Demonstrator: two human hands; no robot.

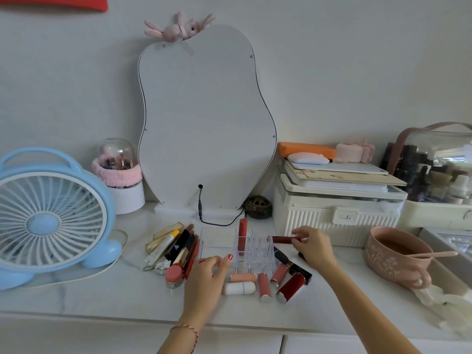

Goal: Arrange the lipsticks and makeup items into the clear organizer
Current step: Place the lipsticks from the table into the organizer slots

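Observation:
The clear organizer (217,238) stands mid-counter with one coral-red lipstick (242,235) upright in a slot. My right hand (313,247) pinches a dark red lip gloss tube (282,239), held level over the organizer's right side. My left hand (208,273) grips the organizer's front left edge. Loose lipsticks lie in front: a white capsule (238,288), pink tubes (264,287), a dark red one (291,288) and a black one (282,255). A pile of several makeup tubes (173,247) lies to the left.
A blue fan (51,218) fills the left. A mirror (204,123) with a black cable (200,208) stands behind the organizer. A white storage box (337,215) sits at the right, and a pink bowl with a spoon (394,254) beside it.

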